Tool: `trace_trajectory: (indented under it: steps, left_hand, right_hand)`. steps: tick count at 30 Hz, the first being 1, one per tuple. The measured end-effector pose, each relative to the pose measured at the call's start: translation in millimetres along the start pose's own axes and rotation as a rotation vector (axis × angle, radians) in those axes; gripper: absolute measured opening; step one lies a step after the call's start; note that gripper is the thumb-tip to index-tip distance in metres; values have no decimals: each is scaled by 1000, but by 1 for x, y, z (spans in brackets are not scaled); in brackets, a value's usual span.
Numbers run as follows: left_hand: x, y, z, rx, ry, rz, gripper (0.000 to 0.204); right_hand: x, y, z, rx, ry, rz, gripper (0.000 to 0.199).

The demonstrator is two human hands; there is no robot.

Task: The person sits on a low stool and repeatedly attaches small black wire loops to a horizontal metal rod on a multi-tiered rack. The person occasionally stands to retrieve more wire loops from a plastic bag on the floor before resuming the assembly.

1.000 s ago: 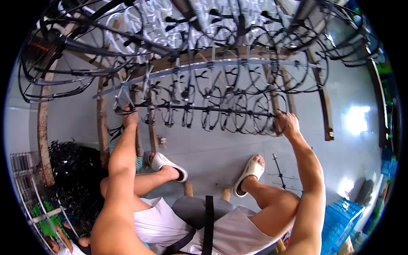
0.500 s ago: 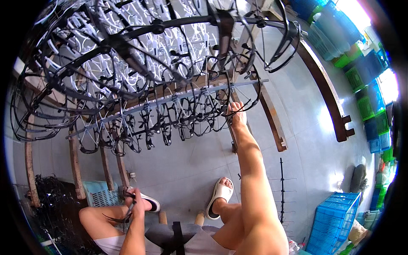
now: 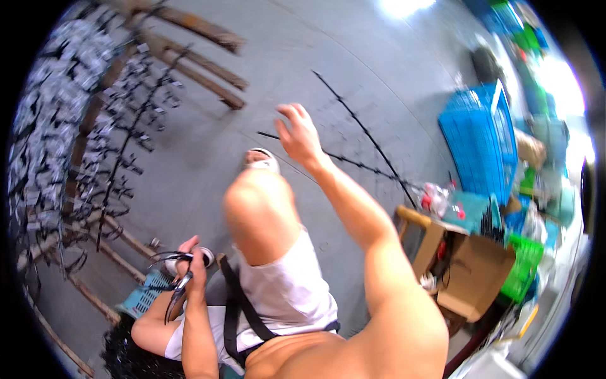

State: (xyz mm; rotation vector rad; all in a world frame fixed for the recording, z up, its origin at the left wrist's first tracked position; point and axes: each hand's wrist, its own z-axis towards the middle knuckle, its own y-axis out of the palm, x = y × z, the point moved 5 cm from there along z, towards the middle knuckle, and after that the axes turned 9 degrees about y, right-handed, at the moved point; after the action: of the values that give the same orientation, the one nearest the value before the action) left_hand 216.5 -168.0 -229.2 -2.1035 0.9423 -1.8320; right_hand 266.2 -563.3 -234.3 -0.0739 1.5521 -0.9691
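In my left hand (image 3: 192,268), low on the left beside my bent knee, are several thin black curved pieces (image 3: 181,287); motion blur hides their exact kind. My right hand (image 3: 300,136) is raised over the floor with its fingers apart and nothing between them. Just beyond it lie two long black rods, one with small side prongs (image 3: 369,134) and the other partly behind my wrist (image 3: 360,164). On the left, a black rod (image 3: 129,136) carries many small dark and pale pieces. A dense mass of pale pieces (image 3: 47,120) hangs farther left.
Wooden bars (image 3: 196,28) stick out from the rack. A light blue basket (image 3: 150,292) and a black tangled heap (image 3: 123,347) sit by my left leg. To the right are a blue crate (image 3: 476,148), a clear plastic bag (image 3: 435,199), an open cardboard box (image 3: 480,275) and a green crate (image 3: 525,262).
My view has swung right, so the rack now sits at the left. My right hand has come away from the rack's rod end to above the floor rods. The left still grips the black pieces.
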Motion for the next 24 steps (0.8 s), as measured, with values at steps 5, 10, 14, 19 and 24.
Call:
trace_trajectory:
  steps: [5, 10, 14, 19, 24]
  left_hand:
    - [-22, -9, -25, 26, -290, -41, 35]
    - [12, -19, -13, 12, -477, -12, 26]
    - [7, -21, 6, 89, -291, -41, 25]
    - [16, -29, -1, 100, -276, -40, 25]
    - [13, -27, -8, 93, -358, -62, 23]
  right_hand:
    - [166, -130, -233, 95, 538, -608, 37]
    - [263, -210, -265, 384, 1110, -668, 51]
    - [338, -181, -236, 106, 1347, -400, 78]
    - [406, -135, -206, 171, 1404, 323, 73]
    - [420, -128, -204, 533, 1585, 525, 42]
